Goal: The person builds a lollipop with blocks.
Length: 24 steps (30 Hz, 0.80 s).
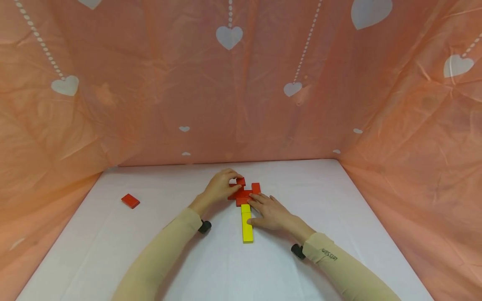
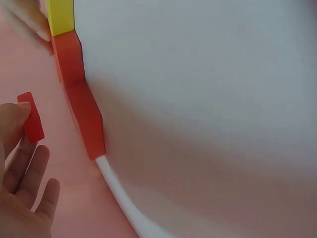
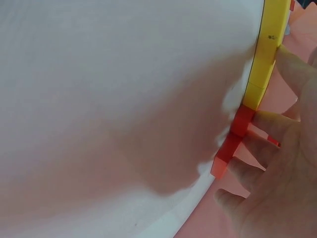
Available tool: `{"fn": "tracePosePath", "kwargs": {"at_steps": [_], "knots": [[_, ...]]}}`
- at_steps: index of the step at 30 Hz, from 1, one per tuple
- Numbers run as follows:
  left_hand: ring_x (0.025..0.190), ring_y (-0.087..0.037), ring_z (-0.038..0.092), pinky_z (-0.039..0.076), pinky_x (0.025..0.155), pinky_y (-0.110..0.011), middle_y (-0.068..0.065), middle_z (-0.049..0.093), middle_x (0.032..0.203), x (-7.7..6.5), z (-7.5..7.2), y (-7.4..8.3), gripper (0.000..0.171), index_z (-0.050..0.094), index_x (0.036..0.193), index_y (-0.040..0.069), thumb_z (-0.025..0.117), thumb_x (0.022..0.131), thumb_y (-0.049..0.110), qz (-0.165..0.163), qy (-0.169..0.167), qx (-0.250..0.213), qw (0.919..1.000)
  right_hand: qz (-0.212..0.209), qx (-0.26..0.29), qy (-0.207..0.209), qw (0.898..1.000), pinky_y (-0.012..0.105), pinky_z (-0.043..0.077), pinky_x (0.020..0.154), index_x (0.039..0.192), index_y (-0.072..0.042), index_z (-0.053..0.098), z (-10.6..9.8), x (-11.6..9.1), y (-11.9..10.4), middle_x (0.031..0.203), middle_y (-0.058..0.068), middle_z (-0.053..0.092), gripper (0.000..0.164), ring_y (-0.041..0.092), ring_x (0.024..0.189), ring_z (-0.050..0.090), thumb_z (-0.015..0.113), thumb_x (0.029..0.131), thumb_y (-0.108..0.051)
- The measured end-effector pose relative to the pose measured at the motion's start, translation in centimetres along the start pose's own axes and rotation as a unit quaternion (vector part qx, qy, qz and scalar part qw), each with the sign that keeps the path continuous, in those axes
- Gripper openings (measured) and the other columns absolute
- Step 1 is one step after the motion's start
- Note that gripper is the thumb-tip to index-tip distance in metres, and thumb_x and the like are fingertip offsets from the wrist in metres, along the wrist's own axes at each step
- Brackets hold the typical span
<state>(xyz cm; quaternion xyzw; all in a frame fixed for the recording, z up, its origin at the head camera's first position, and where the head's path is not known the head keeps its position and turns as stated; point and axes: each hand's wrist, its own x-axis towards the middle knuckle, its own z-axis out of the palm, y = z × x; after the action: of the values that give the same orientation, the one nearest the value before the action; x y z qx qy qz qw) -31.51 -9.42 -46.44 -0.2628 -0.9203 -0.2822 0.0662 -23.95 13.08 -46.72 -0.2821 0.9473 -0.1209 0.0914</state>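
Observation:
Between thumb and fingertips, my left hand point(image 1: 217, 187) pinches a small red block point(image 1: 241, 181); the left wrist view shows this red block point(image 2: 33, 119) lifted off the table. Below and around it lie several red blocks point(image 1: 244, 193) set against one another, with one upright red piece point(image 1: 256, 187) on the right. A short yellow block point(image 1: 245, 208) and a long yellow block point(image 1: 247, 235) run in line toward me from the red ones. My right hand point(image 1: 272, 212) lies spread, its fingertips touching the red blocks point(image 3: 241, 120) and its thumb against the yellow block point(image 3: 270, 37).
A single red block point(image 1: 130, 201) lies apart on the left of the white-covered table point(image 1: 301, 179). Orange curtains point(image 1: 158, 92) with white hearts enclose the back and both sides. Each wrist bears a small black device point(image 1: 205, 227).

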Motion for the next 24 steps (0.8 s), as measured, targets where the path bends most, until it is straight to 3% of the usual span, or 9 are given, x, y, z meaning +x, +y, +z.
{"fn": "tracePosePath", "kwargs": {"at_steps": [8,16,24], "knots": [[0.106,-0.023,0.07,0.058,0.095,-0.037,-0.004,0.071,0.116,1.6,1.0,0.3,0.028,0.076,0.121,0.009,0.078,0.095,0.02,0.026,-0.024,0.014,0.9993,-0.008,-0.004,0.002,1.0,0.064,0.024,0.122,0.156,-0.01,0.048,0.1,0.1,0.3,0.166,0.01,0.037,0.074,0.036,0.153,0.032,0.067,0.098,-0.051],[0.105,-0.025,0.071,0.058,0.095,-0.039,-0.006,0.071,0.115,2.2,1.5,0.8,0.027,0.076,0.12,0.007,0.077,0.096,0.018,0.025,-0.051,0.015,0.9983,-0.014,-0.004,0.004,1.0,0.064,0.024,0.122,0.156,-0.009,0.048,0.1,0.0,0.4,0.165,0.011,0.038,0.074,0.036,0.153,0.031,0.067,0.098,-0.051],[0.106,-0.024,0.069,0.056,0.097,-0.041,-0.007,0.071,0.118,2.3,2.1,0.8,0.026,0.075,0.122,0.007,0.075,0.097,0.017,0.019,-0.057,0.026,0.9979,-0.012,-0.005,0.007,1.0,0.063,0.024,0.122,0.157,-0.01,0.047,0.3,0.0,0.6,0.166,0.009,0.037,0.073,0.035,0.153,0.031,0.066,0.099,-0.051]]}}
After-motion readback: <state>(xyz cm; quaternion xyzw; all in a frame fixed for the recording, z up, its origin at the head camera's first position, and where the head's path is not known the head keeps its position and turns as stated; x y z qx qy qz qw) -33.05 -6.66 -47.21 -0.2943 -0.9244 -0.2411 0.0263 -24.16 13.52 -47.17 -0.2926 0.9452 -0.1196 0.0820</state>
